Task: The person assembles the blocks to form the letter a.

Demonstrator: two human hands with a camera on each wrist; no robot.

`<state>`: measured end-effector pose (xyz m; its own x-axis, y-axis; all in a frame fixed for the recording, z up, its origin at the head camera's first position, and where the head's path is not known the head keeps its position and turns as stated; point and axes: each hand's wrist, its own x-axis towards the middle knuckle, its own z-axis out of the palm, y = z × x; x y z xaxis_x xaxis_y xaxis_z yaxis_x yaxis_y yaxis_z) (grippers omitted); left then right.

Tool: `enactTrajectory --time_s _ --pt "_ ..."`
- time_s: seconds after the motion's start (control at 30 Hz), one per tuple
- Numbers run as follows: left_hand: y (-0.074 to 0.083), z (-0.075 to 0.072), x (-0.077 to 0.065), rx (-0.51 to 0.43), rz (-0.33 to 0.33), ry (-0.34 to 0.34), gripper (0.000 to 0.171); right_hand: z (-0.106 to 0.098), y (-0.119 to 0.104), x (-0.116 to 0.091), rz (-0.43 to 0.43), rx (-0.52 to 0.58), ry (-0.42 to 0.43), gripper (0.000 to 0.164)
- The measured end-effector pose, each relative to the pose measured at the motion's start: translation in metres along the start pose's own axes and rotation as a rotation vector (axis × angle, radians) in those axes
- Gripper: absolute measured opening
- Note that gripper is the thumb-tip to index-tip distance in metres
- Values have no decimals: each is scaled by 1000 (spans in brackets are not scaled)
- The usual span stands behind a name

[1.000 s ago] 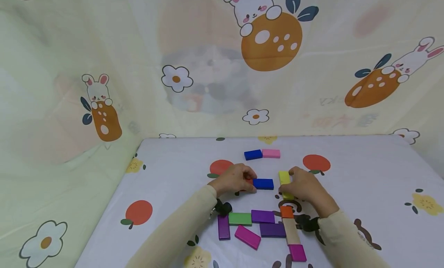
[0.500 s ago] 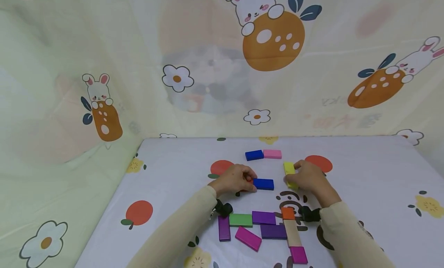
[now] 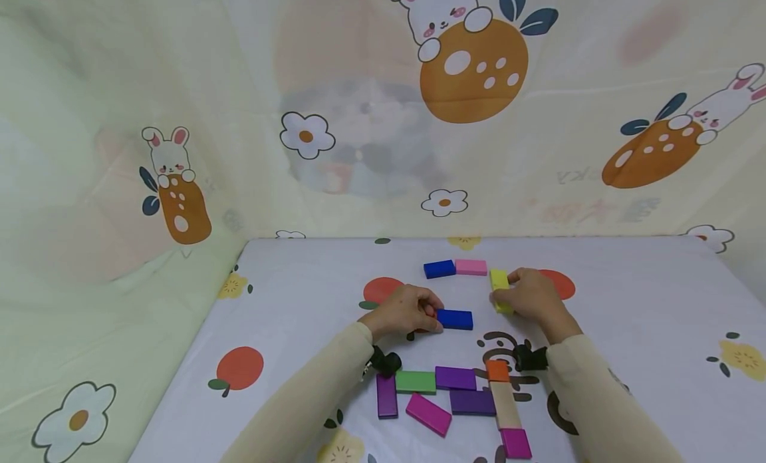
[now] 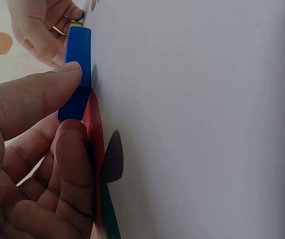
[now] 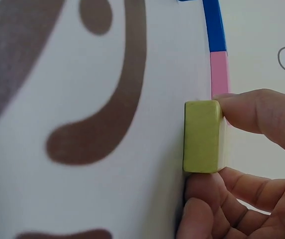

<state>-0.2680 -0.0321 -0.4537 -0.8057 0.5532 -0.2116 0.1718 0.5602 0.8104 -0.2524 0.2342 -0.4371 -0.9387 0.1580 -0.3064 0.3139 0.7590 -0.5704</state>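
Observation:
In the head view my left hand (image 3: 407, 311) pinches the left end of a blue block (image 3: 456, 319) lying on the cloth. Its thumb lies on that blue block (image 4: 77, 74) in the left wrist view, with a fingertip at the near end. My right hand (image 3: 532, 295) holds a yellow block (image 3: 500, 291) from its right side. The right wrist view shows this yellow block (image 5: 202, 137) between thumb and fingers. Just beyond it, a pink block (image 3: 471, 267) and another blue block (image 3: 439, 269) lie end to end.
Nearer the body lie a green block (image 3: 415, 382), purple blocks (image 3: 473, 402), an upright-lying purple block (image 3: 387, 396), magenta blocks (image 3: 429, 414), an orange block (image 3: 497, 370) and a beige block (image 3: 507, 405). A patterned curtain (image 3: 359, 217) hangs behind the table.
My right hand has moved away from the body with the yellow block, bringing it close to the right end of the pink block. My left hand stays at the blue block.

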Motion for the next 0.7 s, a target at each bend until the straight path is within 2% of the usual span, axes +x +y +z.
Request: enactTrajectory --time_s 0.33,0.7 --pt "3 0 -3 -24 -32 0 25 1 -3 7 37 5 -4 69" --pt "0 1 -1 -35 2 -4 26 0 -3 12 11 18 -4 68"
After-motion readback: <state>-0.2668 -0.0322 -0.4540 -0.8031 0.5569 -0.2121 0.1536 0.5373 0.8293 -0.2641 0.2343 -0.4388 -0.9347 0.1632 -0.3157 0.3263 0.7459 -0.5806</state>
